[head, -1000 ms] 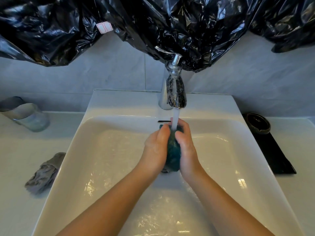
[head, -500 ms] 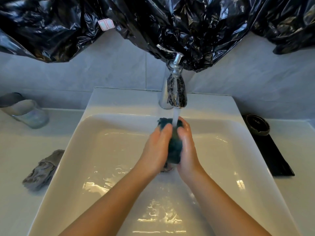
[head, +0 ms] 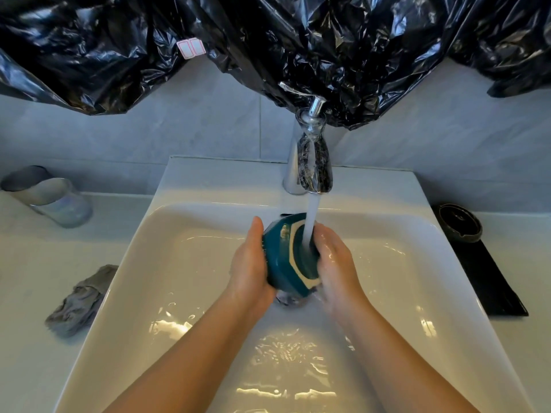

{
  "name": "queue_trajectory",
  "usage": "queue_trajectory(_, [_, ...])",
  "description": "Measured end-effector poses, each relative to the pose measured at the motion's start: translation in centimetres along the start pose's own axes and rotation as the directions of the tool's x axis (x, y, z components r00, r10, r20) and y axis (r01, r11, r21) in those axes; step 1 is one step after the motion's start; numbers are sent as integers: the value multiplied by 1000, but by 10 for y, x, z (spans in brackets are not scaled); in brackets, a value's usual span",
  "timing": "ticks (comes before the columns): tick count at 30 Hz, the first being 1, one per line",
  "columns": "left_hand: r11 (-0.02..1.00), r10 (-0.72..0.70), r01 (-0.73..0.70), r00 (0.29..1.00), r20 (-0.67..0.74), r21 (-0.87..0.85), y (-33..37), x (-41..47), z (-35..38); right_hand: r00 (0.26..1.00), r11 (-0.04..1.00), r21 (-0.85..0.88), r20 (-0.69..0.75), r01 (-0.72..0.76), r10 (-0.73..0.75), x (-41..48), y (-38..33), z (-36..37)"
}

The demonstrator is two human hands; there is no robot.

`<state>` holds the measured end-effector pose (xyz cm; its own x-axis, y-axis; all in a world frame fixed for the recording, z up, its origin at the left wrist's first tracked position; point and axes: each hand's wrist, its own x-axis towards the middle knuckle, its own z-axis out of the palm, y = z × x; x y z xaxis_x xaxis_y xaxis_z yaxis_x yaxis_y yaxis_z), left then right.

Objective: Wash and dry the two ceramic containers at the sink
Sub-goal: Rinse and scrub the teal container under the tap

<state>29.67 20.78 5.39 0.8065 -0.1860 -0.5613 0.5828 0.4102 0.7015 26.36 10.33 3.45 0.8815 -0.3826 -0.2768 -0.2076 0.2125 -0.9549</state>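
Both hands are clamping one vessel between them over the sink (head: 208, 186). The left hand (head: 250, 263) is gripping the teal container (head: 286, 257) by its rounded outer wall, fingers curling behind it. The right hand (head: 337, 269) is holding the opposite side, at the cream-edged mouth. The container is lying tipped on its side, mouth facing the right hand. Its inside is not showing, so its contents cannot be told.

The water stream (head: 310, 222) is falling from the tap (head: 313, 162) just beyond the hands and is striking the container's rim beside the right hand's fingers. Water is rippling across the basin floor beneath the forearms.

Well out to the right of the right hand, the dark container (head: 459, 223) is standing upright on the far end of a black mat (head: 489, 281). Its interior is reading dark, contents unclear.

To the left of the left hand, a grey cloth (head: 80, 299) is lying crumpled on the table (head: 29, 293) against the sink's edge. Beyond it, a glass tumbler (head: 56, 201) is standing near the wall. Black plastic sheeting (head: 268, 40) is hanging above the tap.
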Motion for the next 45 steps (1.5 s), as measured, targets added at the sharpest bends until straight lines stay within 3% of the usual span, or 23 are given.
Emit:
queue_trajectory(2, [999, -29, 30, 1000, 6, -17, -1, 3, -5, 984, 978, 112, -12, -178, 180, -5, -6, 2])
queue_trajectory(5, [1000, -15, 15, 1000, -28, -8, -5, 8, -12, 897, 818, 388, 56, -424, 438, -8, -10, -2])
queue_trajectory(9, [999, -38, 37, 999, -18, -26, 0, 11, -19, 874, 765, 435, 136, -475, 466, -11, -8, 1])
queue_trajectory(11, [1000, 6, -6, 999, 38, 9, 0, 12, -18, 890, 753, 484, 148, -445, 431, -10, -8, 3])
queue_trajectory(14, [972, 190, -199, 978, 79, 121, -13, 13, -15, 932, 790, 500, 118, -354, 343, -8, -10, 3])
queue_trajectory(17, [869, 367, -344, 930, 4, 356, -28, 17, -14, 982, 947, 265, -11, -181, 190, -10, -7, 5])
queue_trajectory(18, [895, 319, -300, 948, -5, 330, -30, 14, -11, 991, 985, 130, -52, -116, 124, -11, -7, 6])
queue_trajectory(20, [982, 54, -51, 998, -12, 181, -30, 11, -7, 995, 997, -82, -101, 2, -11, -15, -5, 6])
queue_trajectory(22, [981, -136, 137, 991, -17, 138, -22, 9, -5, 990, 984, -155, -104, 84, -100, -19, -5, 5])
queue_trajectory(23, [974, -144, 142, 990, -1, 177, -20, 9, -5, 988, 982, -157, -93, 106, -122, -21, -5, 5])
queue_trajectory(24, [969, -107, 99, 994, 23, 225, -20, 11, -6, 987, 982, -146, -85, 121, -135, -21, -4, 6])
queue_trajectory(26, [922, 121, -145, 989, 89, 360, -21, 13, -7, 986, 983, -120, -82, 138, -148, -22, -6, 9])
queue_trajectory(29, [651, 489, -527, 842, 230, 547, -24, 9, -11, 991, 990, -81, -65, 111, -117, -17, -10, 11])
queue_trajectory(31, [495, 569, -620, 761, 312, 608, -20, 10, -14, 994, 994, -46, -40, 101, -102, -15, -14, 10])
queue_trajectory(32, [504, 566, -627, 759, 322, 594, -16, 10, -14, 993, 993, -35, -13, 114, -115, -16, -15, 9])
queue_trajectory(34, [651, 498, -533, 837, 226, 540, -13, 12, -12, 991, 992, -33, 54, 125, -123, -17, -14, 9])
queue_trajectory(36, [845, 275, -303, 953, 126, 440, -13, 16, -10, 989, 995, -19, 112, 96, -93, -20, -11, 10])
queue_trajectory(38, [909, 96, -133, 989, 110, 395, -20, 15, -7, 993, 997, 4, 88, 83, -83, -20, -7, 10])
queue_trajectory(39, [884, 137, -174, 984, 116, 434, -25, 15, -7, 996, 997, 14, 41, 79, -80, -19, -5, 9])
queue_trajectory(42, [607, 408, -473, 875, 260, 639, -34, 7, -6, 997, 992, 126, -78, 0, 10, -14, -9, 5])
queue_trajectory(45, [309, 421, -610, 776, 470, 729, -31, 3, -13, 979, 911, 388, -79, -142, 186, -9, -12, 0])
